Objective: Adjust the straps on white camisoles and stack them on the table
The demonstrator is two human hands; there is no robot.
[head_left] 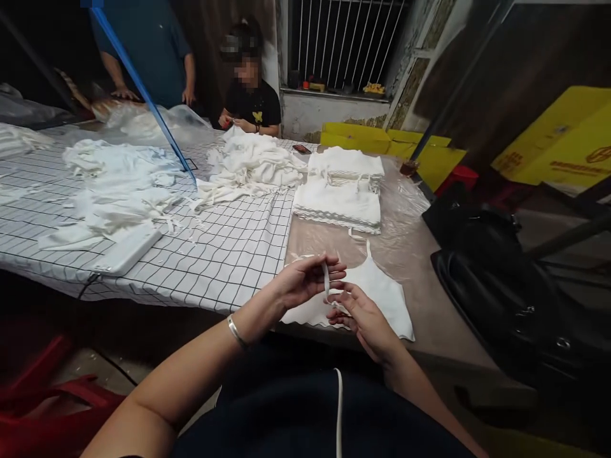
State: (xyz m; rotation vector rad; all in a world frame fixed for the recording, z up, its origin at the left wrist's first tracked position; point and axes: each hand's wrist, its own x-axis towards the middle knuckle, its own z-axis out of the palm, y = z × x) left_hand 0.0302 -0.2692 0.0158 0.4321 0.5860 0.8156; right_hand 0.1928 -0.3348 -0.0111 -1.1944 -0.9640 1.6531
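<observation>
Strap [326, 280] end hidden between both hands

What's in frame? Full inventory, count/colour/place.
white top: 1, white, flat on the table edge in front of the hands
strap: 1, white, pinched between both hands
folded stacks: 2, white, behind the white top
loose garment heaps: several, white, mid and left table
checked cloth: 1, white with black grid, covering the left table
slim box: 1, white, on the checked cloth near its front edge
black bag: 1, black, right of the table
yellow boards: several, yellow, right and rear
co-workers: 2, dark tops, far side of the table
bracelet: 1, silver, left wrist
left hand: gripping the strap
right hand: gripping the strap
</observation>
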